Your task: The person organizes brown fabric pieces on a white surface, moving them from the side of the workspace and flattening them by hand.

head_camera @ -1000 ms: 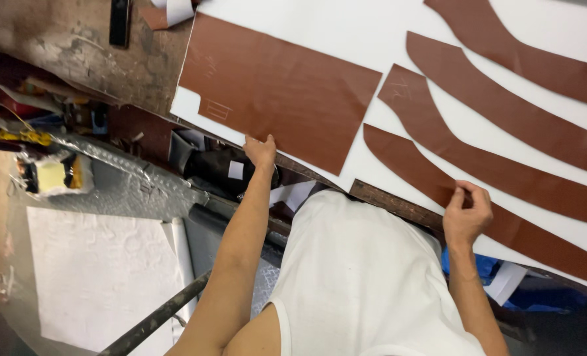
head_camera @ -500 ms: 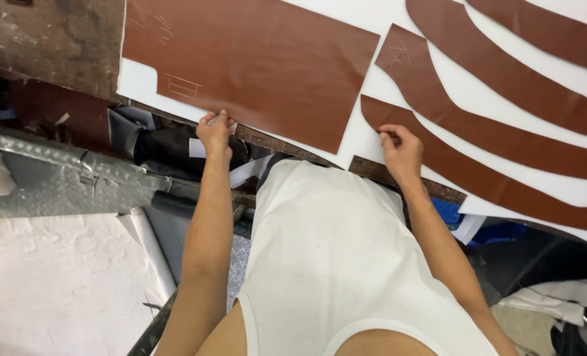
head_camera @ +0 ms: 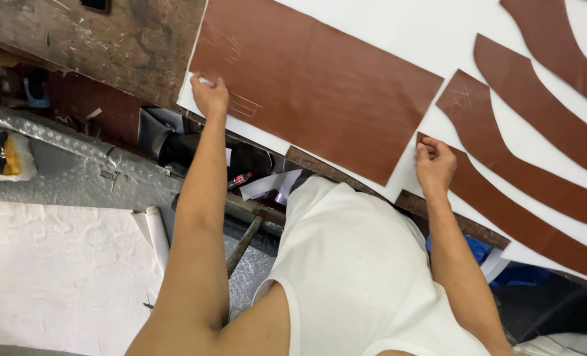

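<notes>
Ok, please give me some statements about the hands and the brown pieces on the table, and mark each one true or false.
1. The left hand rests at the corner of the large brown leather panel. True.
2. The right hand holds a pair of scissors. False: it holds no tool; its curled fingers rest at the end of a curved brown leather strip.
3. The brown pieces lie on a white sheet. True.
4. All the brown pieces are rectangles. False: only the large panel is roughly rectangular; the pieces to its right are long curved strips.
5. The person wears a long-sleeved dark shirt. False: it is a white sleeveless top.
</notes>
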